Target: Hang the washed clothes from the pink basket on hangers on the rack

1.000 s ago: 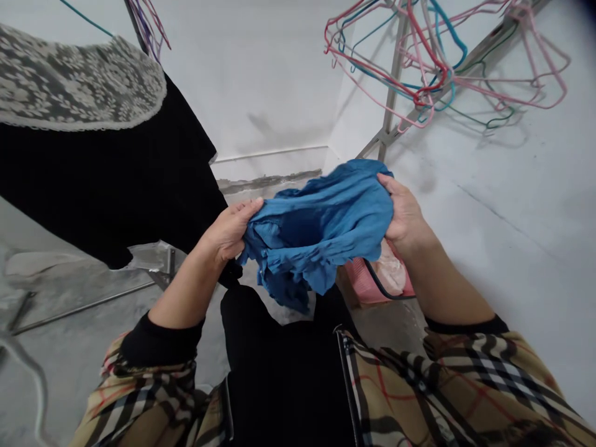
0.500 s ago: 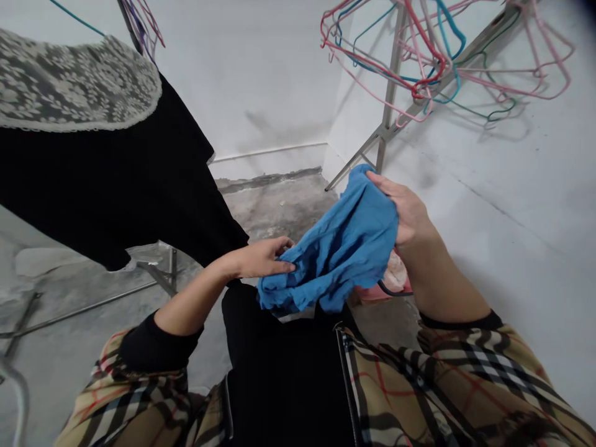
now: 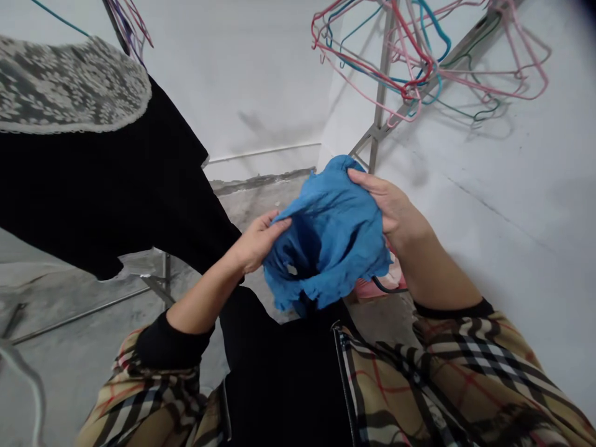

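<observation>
A crumpled blue cloth (image 3: 339,223) hangs in folds between my two hands, above my lap. My left hand (image 3: 261,241) pinches its left edge between thumb and fingers. On the upper right, my right hand (image 3: 384,202) grips the cloth with the thumb on top; its other fingers are partly hidden behind the fabric. A small hole with something pale showing through is visible low on the left side of the cloth. Whether the cloth is a garment, I cannot tell.
At left hangs a black garment (image 3: 139,180) with a white lace collar (image 3: 79,87). Several pink, red, blue and green hangers (image 3: 410,81) hang on a metal rack (image 3: 382,99) at upper right. Something pink (image 3: 395,273) lies on the floor behind my right forearm.
My left hand has risen and now holds the cloth's upper left edge. The cloth is spread wider, with a hollow opened in its middle. My right hand keeps its grip.
</observation>
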